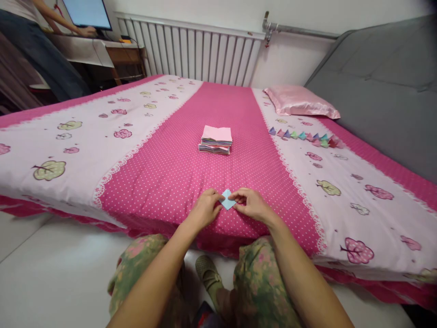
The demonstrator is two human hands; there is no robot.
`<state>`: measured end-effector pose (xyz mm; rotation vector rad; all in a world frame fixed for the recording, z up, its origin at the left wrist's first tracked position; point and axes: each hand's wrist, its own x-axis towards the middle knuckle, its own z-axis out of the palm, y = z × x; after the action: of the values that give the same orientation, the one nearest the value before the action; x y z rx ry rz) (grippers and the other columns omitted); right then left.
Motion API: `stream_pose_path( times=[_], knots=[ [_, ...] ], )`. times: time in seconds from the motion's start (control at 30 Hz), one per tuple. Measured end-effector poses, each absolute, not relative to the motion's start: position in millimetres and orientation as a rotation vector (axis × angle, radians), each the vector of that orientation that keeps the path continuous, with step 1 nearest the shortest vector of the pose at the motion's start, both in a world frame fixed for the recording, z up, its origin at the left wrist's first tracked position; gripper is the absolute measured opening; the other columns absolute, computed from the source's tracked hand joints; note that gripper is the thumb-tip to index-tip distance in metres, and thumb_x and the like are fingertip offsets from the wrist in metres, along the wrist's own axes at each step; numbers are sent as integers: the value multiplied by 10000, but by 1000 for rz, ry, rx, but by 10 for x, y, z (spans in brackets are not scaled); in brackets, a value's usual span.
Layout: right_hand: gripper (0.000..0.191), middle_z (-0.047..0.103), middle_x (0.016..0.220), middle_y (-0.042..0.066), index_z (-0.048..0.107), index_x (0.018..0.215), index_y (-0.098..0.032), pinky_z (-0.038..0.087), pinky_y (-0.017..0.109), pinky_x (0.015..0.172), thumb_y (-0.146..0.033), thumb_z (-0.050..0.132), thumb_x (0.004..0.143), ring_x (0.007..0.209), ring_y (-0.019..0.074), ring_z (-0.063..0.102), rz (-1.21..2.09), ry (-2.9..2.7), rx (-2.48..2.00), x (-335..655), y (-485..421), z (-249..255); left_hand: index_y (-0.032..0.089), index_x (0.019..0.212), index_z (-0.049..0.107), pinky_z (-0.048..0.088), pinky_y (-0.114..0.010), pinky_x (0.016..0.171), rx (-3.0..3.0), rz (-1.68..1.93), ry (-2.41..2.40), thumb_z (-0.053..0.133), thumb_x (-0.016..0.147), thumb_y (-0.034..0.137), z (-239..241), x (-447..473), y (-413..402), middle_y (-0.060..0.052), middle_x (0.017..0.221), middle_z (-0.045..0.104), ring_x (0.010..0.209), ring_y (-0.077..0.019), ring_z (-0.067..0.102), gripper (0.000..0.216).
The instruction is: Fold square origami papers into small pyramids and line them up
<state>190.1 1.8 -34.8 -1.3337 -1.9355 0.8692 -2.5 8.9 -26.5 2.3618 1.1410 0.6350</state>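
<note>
A small light-blue piece of folded paper (227,203), diamond-shaped from above, is at the front edge of the bed between my two hands. My left hand (206,207) pinches its left side with thumb and fingers. From the other side, my right hand (251,203) grips the right corner, its thumb lying over the paper. Farther back on the pink dotted strip of the bedspread sits a stack of square paper sheets (215,139), with a pale pink sheet on top. To the right runs a row of small folded paper pieces (303,136) in several colours.
A bed (239,105) with a pink and white spread fills the middle. At its right end are a pink pillow (302,101) and a grey headboard (382,86). Behind stands a white radiator (194,50). At the far left, a person (41,50) stands by a desk with a monitor (88,14).
</note>
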Motion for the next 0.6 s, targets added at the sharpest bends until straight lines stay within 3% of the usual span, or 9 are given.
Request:
stream_pose_path(
  times=[0.2,0.6],
  knots=[
    [332,635,817,36,645,1005,-186,458,241,638,-138,587,682,685,126,572,871,-1974,-1282,1887,14,-307,145,950,624,423,-298,766,2378,608,1188,505,769,118,-273,2,108,-67,853,571,844,-180,533,219],
    [237,620,799,48,688,935,-178,416,242,628,-174,628,705,679,135,547,748,-2114,-1361,1866,-17,-204,141,878,649,424,-276,756,2374,630,1197,524,780,138,-248,2,102,-64,835,615,822,-168,552,159]
  ],
)
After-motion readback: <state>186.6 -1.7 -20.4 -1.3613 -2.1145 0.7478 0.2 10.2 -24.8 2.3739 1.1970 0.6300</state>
